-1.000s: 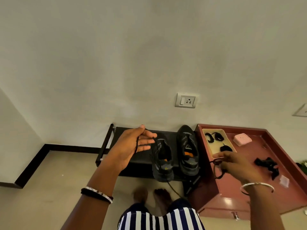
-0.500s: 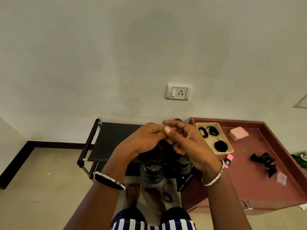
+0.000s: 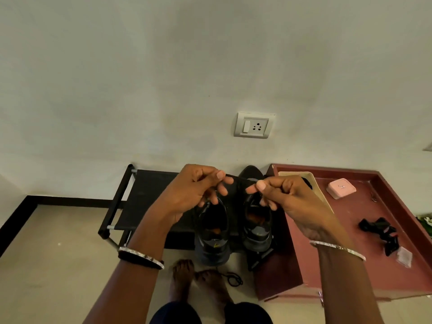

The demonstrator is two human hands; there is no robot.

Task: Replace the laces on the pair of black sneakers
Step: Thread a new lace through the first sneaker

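Two black sneakers stand side by side on a low black rack (image 3: pixel 145 202), heels toward me: the left sneaker (image 3: pixel 214 237) and the right sneaker (image 3: pixel 257 228). Above them my left hand (image 3: pixel 196 190) and my right hand (image 3: pixel 285 197) each pinch one end of a black lace (image 3: pixel 238 178), which stretches between them. More of the lace hangs from my left hand toward the left sneaker. Another black lace (image 3: pixel 231 278) lies coiled on the floor by my bare feet.
A maroon table (image 3: pixel 364 267) stands to the right, carrying a beige tray (image 3: pixel 318 190) mostly hidden by my right hand, a pink box (image 3: pixel 341 188) and a black bundle (image 3: pixel 381 232). A wall socket (image 3: pixel 253 125) is on the wall behind the rack.
One second ago my hands were apart, the right one at the table. They met above the sneakers and now have drawn a little apart, stretching the lace between them.
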